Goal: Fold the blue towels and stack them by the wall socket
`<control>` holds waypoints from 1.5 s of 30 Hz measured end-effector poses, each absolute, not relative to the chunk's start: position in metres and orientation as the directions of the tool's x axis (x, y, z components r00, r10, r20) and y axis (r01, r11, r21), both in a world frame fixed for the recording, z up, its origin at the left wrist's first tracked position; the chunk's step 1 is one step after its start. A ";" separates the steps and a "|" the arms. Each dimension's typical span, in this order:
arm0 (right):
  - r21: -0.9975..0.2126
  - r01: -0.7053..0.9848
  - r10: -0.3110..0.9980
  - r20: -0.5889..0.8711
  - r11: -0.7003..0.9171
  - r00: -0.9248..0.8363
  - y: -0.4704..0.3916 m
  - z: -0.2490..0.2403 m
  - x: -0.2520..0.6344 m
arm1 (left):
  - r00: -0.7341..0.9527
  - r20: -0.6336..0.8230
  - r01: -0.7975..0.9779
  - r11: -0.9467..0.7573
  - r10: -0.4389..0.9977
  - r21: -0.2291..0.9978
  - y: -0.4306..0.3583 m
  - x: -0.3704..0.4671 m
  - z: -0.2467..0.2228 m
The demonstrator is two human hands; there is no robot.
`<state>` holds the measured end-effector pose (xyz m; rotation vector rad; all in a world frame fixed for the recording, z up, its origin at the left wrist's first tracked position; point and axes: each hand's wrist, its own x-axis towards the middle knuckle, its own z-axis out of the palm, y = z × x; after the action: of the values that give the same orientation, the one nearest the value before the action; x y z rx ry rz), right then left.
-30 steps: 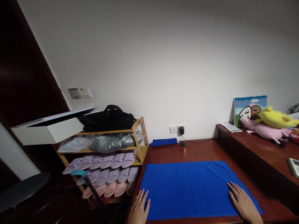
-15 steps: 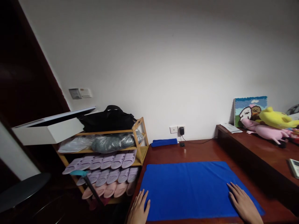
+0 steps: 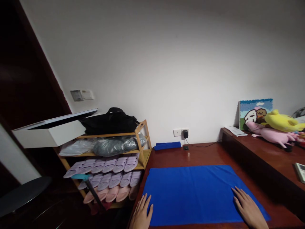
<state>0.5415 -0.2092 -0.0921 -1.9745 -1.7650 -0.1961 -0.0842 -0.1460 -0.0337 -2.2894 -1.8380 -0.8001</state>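
Observation:
A blue cloth (image 3: pixel 190 194) lies spread out on the reddish-brown wooden desk (image 3: pixel 202 155), with faint creases across it. At its left edge rests my left hand (image 3: pixel 142 211), palm down, fingers stretched out over the cloth's border. My right hand (image 3: pixel 249 206) lies flat on the cloth's right side, its fingers extended and slightly apart. Neither hand grips anything. Another blue cloth (image 3: pixel 167 145), folded into a narrow strip, sits at the back of the desk against the wall.
Left of the desk stands a wooden shoe rack (image 3: pixel 144 152) with several slippers (image 3: pixel 109 164), a black bag (image 3: pixel 111 123) and a white box (image 3: pixel 52 135). A black plug (image 3: pixel 185 134) trails a cable. Plush toys (image 3: pixel 271 133) and a calculator-like device (image 3: pixel 300 171) lie on the raised right surface.

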 end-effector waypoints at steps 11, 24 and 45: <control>-0.256 0.965 0.906 0.395 -0.053 0.154 -0.210 -0.090 0.542 | 0.141 0.461 0.934 -0.272 0.876 0.230 -0.145 -0.084 -0.034; -0.259 0.964 0.902 0.401 -0.059 0.162 -0.209 -0.090 0.541 | 0.137 0.456 0.937 -0.263 0.880 0.228 -0.145 -0.084 -0.037; -0.260 0.963 0.913 0.370 -0.074 0.171 -0.210 -0.091 0.542 | 0.150 0.468 0.938 -0.275 0.871 0.210 -0.145 -0.084 -0.036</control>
<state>0.5420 -0.2096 -0.0912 -2.0150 -1.7689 -0.1515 -0.0837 -0.1452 -0.0362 -2.2794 -1.8056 -0.7785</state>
